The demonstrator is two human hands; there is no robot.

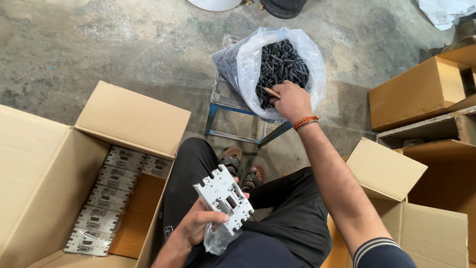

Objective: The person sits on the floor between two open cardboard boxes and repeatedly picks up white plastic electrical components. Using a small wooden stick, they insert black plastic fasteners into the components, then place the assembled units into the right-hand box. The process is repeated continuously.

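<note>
Left hand (198,226) grips a grey plate (224,197) and clear wrapper (216,240); right hand (291,100) reaches into the bag (248,64) of black screws (281,62), pinching a tan stick (271,92).

Right hand (291,100) fingertips buried among black parts in plastic bag (248,59). Left hand (198,226) palm hidden behind grey plastic plate (224,198). Carton (44,168) cut off at left edge; its stacked plates' detail too small.

Even, soft daylight, moderately bright; no single source visible. Shadows faint on the concrete floor (124,44); mild glare on the clear plastic bag (248,59). Focus sharp throughout, with slight wide-angle stretching at the edges.
</note>
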